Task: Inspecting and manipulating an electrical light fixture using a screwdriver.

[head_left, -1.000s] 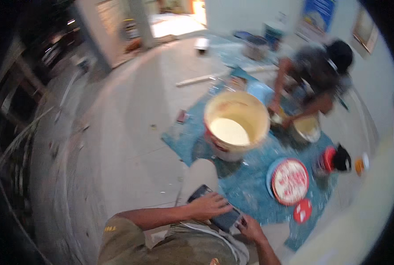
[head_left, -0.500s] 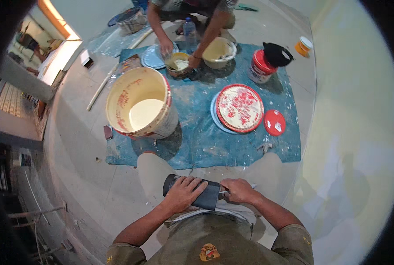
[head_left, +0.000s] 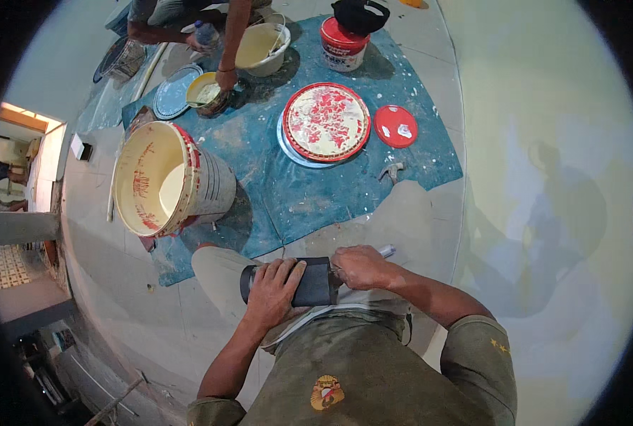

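Observation:
Across my lap lies a dark grey rolled sheet [head_left: 315, 282], curved at its left end and straight-edged at its right. My left hand [head_left: 271, 285] is wrapped over the roll from above and grips it. At the right end my right hand [head_left: 359, 268] is closed, its fingertips against the sheet's edge. A slim tool with a pale rounded end [head_left: 387, 250] sticks out behind that fist; its working end is hidden, so its exact kind does not show.
A blue tarp [head_left: 260, 170] bears a large cream bucket [head_left: 213, 188], a red-rimmed lid [head_left: 327, 122], a small red lid [head_left: 396, 127], a hammer [head_left: 392, 170] and a red-and-white paint pail [head_left: 343, 50]. Opposite, a person handles a small yellow tub [head_left: 206, 90] and a bottle [head_left: 206, 33].
My view has swung rightward, so the tarp's things appear further left and higher. Both my hands keep to the roll. One of the other person's hands has gone from the tub to the bottle.

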